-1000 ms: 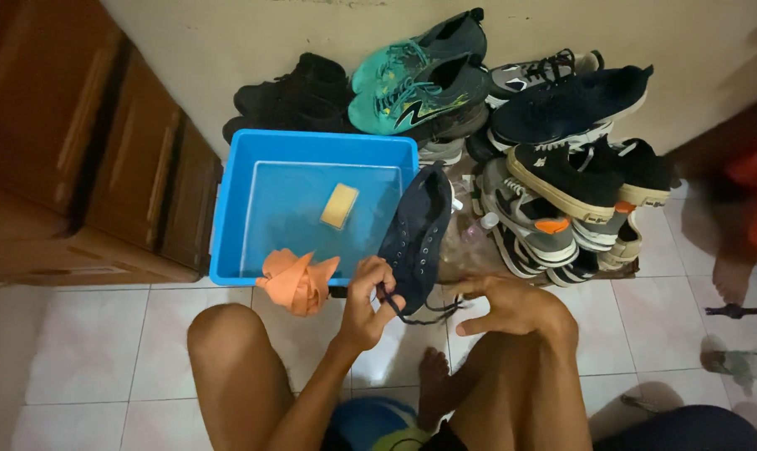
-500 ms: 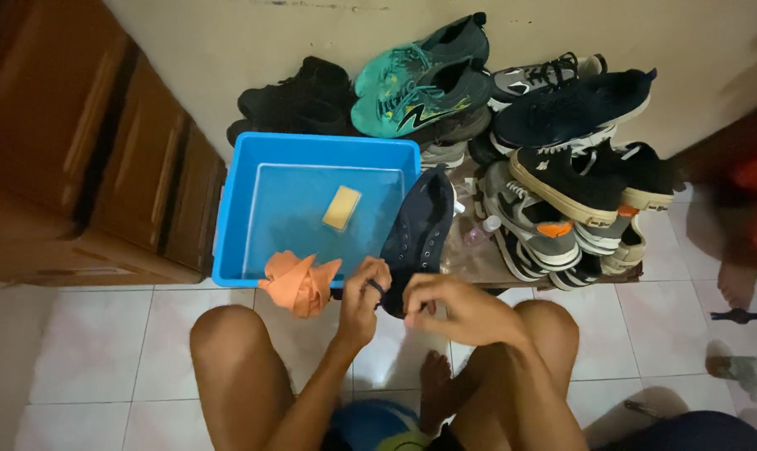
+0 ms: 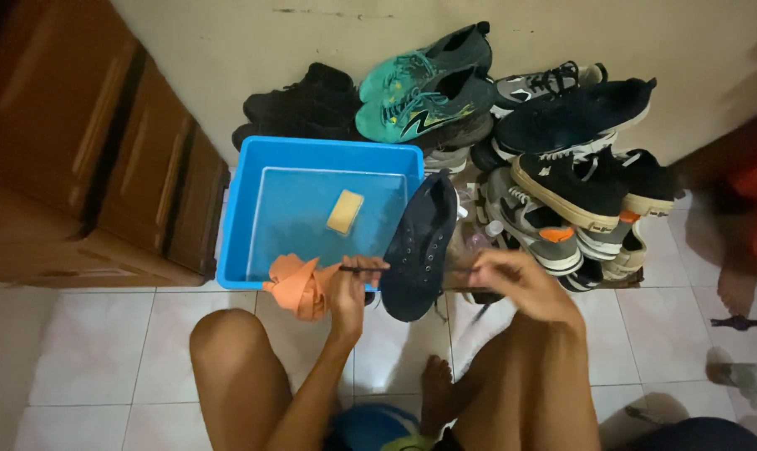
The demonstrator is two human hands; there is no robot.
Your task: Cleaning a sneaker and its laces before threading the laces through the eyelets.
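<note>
Hands are seen low in the head view, above a white tiled floor (image 3: 103, 359), with bare knees below them. A dark navy shoe (image 3: 420, 246) is propped, sole away from the camera, against the right edge of a blue plastic tub (image 3: 236, 217), its heel end just beside the hands. The left hand (image 3: 349, 288) is closed in a pinch on the end of a dark shoelace (image 3: 363, 267), which is stretched level across the shoe toward the right hand (image 3: 520, 284). The right hand's fingers are curled in, and the other end of the lace appears to be gripped, though motion blur makes that grip hard to confirm. An orange cloth (image 3: 299, 286) is bunched on the tub's near rim, touching the left hand. Shallow water is held in the tub, and a yellow sponge (image 3: 345, 211) is seen in it. A heap of shoes (image 3: 562, 167) is stacked against the wall behind, with teal trainers on top. A wooden cabinet (image 3: 86, 150) is set to the left.
</note>
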